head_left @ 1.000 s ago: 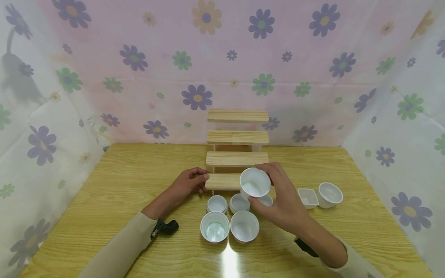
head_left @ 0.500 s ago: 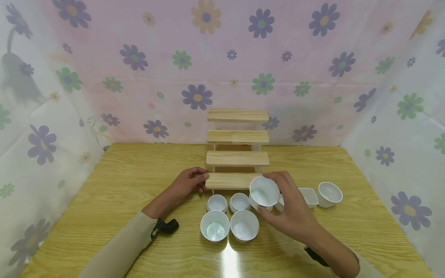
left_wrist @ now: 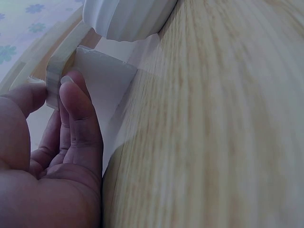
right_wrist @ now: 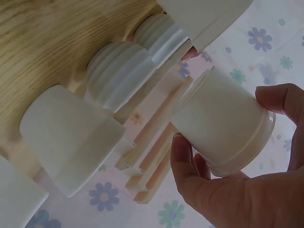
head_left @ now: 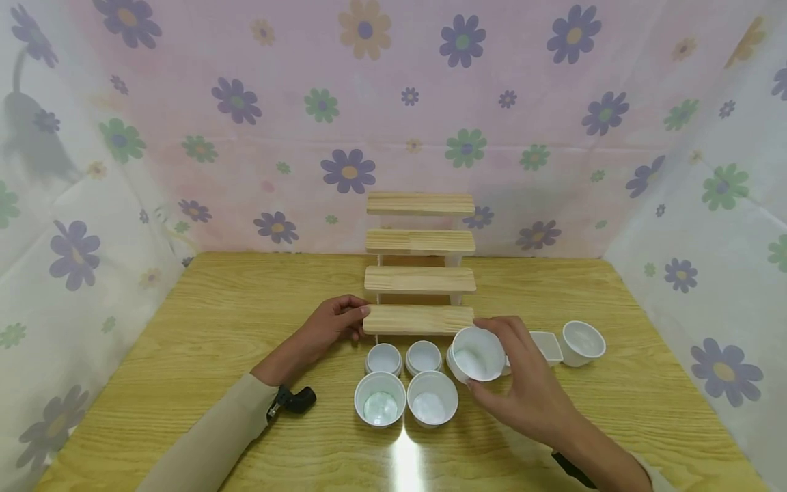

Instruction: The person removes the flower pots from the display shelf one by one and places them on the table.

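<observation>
My left hand grips the left end of the lowest plank of a wooden step shelf; thumb and fingers pinch the plank's end in the left wrist view. In my right hand is a round white pot, held by thumb and fingers, mouth tilted toward the head camera, just right of the shelf. The right wrist view shows the smooth side of this held pot. Two small ribbed white pots stand in front of the shelf. Closer to me are two larger white pots, side by side.
Right of my right hand stand a square white pot, partly hidden, and a round white pot. The held pot mostly covers another pot behind it. A flowered cloth hangs behind the wooden table.
My right hand has moved right and toward me with the white pot, lowering it from in front of the lowest plank. The left hand has stayed on the shelf.
</observation>
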Motion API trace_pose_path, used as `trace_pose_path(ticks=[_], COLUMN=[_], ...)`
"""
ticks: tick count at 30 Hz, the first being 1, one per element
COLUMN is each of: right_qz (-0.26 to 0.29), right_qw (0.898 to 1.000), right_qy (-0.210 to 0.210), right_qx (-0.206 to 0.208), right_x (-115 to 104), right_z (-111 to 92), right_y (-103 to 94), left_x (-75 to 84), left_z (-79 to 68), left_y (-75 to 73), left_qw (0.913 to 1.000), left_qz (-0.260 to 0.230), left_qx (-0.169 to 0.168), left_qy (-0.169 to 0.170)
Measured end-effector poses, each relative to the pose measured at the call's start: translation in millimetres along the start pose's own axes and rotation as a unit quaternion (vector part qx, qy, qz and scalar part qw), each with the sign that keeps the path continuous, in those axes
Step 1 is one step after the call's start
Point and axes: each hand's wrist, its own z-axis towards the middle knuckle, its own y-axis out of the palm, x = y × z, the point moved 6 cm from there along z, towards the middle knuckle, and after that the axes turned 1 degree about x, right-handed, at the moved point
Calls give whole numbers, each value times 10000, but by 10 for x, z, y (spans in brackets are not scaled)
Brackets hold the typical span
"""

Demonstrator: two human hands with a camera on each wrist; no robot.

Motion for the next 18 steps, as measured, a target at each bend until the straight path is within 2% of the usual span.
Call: trace_pose_path(ticks=[11, 18], right_qz=[11, -169], right_qw=[9999, 9997], right_qy=[-29, 12], right_qx=[-138, -153], right_x=[15, 41], right_z=[-136, -200], right_y=[29, 22], left_x=[-10, 13], left_z=[11, 3], left_y=[3, 11], left_qw=[10000, 10000], left_qz=[2, 4], left_qx=[-34, -11], left_qy=[7, 0])
